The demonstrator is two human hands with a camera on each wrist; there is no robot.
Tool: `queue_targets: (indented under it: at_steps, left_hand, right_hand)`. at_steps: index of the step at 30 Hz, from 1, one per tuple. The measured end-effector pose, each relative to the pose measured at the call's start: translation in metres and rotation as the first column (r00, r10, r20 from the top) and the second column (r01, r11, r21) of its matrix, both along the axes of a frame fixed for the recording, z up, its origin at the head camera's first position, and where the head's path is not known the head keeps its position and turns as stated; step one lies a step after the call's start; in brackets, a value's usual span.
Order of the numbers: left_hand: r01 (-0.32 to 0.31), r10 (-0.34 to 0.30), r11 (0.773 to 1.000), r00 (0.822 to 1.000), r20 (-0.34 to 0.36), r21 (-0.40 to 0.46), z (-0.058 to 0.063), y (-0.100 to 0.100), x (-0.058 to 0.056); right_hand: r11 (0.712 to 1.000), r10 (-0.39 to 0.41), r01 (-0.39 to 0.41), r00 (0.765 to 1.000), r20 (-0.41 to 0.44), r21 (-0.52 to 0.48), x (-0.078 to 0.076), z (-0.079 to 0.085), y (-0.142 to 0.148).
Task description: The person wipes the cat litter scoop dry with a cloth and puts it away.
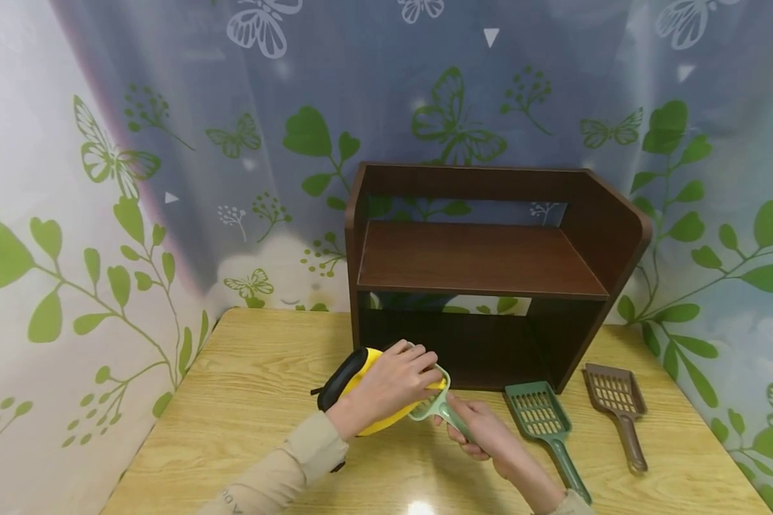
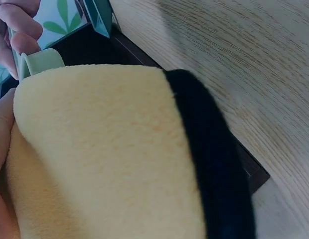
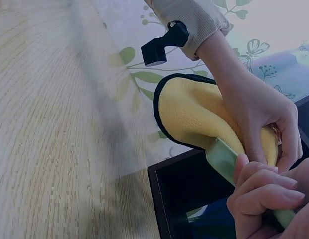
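My left hand (image 1: 393, 383) holds a yellow cloth with a black edge (image 1: 375, 429) over the head of a light green litter scoop (image 1: 439, 409). The right hand (image 1: 483, 433) has its fingers curled round the scoop's handle. In the left wrist view the plush cloth (image 2: 109, 149) fills the middle, and a bit of the green scoop (image 2: 42, 60) pokes out at its top left. From the right wrist, the left thumb and fingers pinch the folded cloth (image 3: 187, 107) around the scoop (image 3: 223, 159). Most of the scoop's slotted head is hidden by cloth and hand.
Behind the hands stands a dark brown two-tier shelf (image 1: 483, 257) on the wood-grain table (image 1: 264, 372). To the right lie a dark green litter scoop (image 1: 540, 409) and a brown one (image 1: 615, 392). A curtain with leaves and butterflies (image 1: 251, 179) surrounds the table's back and sides.
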State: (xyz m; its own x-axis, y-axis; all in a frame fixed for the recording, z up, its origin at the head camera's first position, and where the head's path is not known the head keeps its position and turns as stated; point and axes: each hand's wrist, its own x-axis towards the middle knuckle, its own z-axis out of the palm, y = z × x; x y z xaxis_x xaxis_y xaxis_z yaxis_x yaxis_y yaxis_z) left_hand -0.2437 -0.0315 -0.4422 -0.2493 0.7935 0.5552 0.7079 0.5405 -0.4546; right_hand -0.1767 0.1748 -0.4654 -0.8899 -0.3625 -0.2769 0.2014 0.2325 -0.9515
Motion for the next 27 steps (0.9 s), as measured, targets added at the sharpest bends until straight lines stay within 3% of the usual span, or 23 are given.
queue_targets:
  at_steps: [7, 14, 20, 27]
  left_hand:
    - [-0.069, 0.07, 0.997, 0.997, -0.028, 0.031, 0.0, 0.0, -0.003]
    - [-0.158, 0.16, 0.977, 0.987, 0.002, 0.14, -0.001, -0.011, -0.01]
    - [-0.181, 0.181, 0.965, 0.983, 0.019, 0.192, 0.004, -0.018, -0.015]
    - [-0.18, 0.182, 0.971, 0.983, 0.006, 0.158, 0.008, -0.021, -0.016]
  right_hand:
    - [1.0, -0.026, 0.026, 1.0, -0.012, -0.001, 0.002, 0.002, -0.003]
    - [0.998, -0.057, 0.057, 0.998, -0.006, -0.003, 0.004, 0.001, -0.002]
    - [0.998, -0.055, 0.055, 0.998, -0.009, 0.008, 0.004, 0.0, 0.003]
    - [0.997, -0.076, 0.077, 0.997, -0.017, 0.026, 0.003, 0.007, 0.01]
